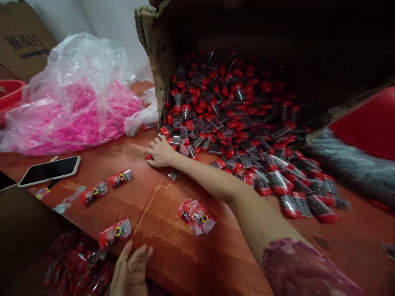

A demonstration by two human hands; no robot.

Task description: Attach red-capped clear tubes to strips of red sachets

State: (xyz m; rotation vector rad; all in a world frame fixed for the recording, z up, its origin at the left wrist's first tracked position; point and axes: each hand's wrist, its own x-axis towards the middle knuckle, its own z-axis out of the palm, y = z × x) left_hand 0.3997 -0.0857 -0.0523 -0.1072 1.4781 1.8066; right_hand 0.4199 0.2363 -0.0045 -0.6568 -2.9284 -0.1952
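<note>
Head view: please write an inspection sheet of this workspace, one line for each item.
Surface: reddish-brown wooden table, worn.
Job's things: tipped brown cardboard box spilling small clear red-capped packets; loose red printed sachets lie apart.
Clutter: clear plastic bag of pink pieces; white-edged smartphone, screen dark.
Grippers: right hand flat at the pile's edge, on a red packet; left hand open at the near edge, holding nothing.
Cables: nothing seen.
Surroundings: red plastic tub; white wall.
</note>
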